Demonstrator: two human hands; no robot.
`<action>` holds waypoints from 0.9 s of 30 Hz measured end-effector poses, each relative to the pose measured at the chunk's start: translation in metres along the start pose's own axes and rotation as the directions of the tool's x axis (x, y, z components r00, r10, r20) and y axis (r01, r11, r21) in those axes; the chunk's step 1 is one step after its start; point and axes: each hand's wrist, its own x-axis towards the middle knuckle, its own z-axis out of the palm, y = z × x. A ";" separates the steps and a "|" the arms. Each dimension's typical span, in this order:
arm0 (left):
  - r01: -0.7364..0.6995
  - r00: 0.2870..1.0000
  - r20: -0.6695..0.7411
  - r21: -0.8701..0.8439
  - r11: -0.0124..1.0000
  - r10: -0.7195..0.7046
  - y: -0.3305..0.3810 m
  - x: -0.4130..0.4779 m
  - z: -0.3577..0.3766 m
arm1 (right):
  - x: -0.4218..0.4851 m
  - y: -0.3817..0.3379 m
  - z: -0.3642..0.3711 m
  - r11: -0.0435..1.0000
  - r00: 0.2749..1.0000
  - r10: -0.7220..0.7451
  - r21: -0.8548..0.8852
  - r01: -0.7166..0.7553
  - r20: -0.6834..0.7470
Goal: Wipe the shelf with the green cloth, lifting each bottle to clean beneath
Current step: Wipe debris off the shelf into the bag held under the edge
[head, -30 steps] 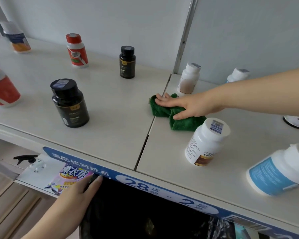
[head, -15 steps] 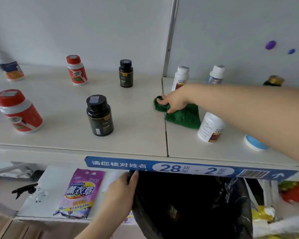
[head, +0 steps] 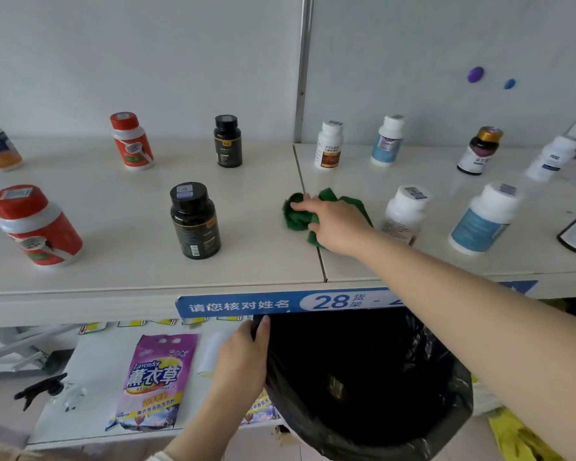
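The shelf (head: 113,271), a pale surface of two boards joined at a seam (head: 322,267), was pictured from above. Below its front edge, a black bin bag (head: 363,377) was gripped at the rim by the left hand (head: 243,357), fingers curled over the plastic. A black bottle (head: 195,221) was stood upright left of the seam, a white bottle (head: 404,212) right of it. Between them, the green cloth (head: 295,214) was bunched across the seam, pressed down by the right hand (head: 333,224), fingers laid out straight.
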 end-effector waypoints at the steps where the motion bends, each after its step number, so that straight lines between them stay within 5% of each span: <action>1: -0.001 1.000 -0.002 0.001 1.000 0.001 0.000 0.001 0.000 | -0.008 0.000 0.003 0.999 0.998 -0.033 0.015 0.034 -0.044; 11: 0.043 0.999 0.010 0.028 0.999 -0.043 0.003 -0.002 0.001 | -0.078 -0.008 0.004 0.973 0.975 -0.164 0.135 0.185 -0.150; 15: 0.069 0.997 0.033 -0.008 0.998 -0.069 -0.002 -0.007 0.005 | -0.135 -0.003 0.015 0.915 0.966 -0.207 0.319 0.246 -0.152; 21: -0.005 0.999 0.053 0.097 0.995 0.000 -0.003 -0.025 0.028 | -0.192 0.043 0.022 0.753 0.986 0.143 0.655 -0.054 -0.083; 23: -0.027 0.997 0.081 0.103 0.994 0.019 0.003 -0.033 0.043 | -0.198 0.063 0.011 0.778 0.993 0.098 0.618 -0.113 0.059; 27: -0.092 0.987 0.145 0.137 0.986 0.072 0.026 -0.051 0.089 | -0.219 0.117 -0.022 0.738 0.982 0.179 0.653 -0.172 0.057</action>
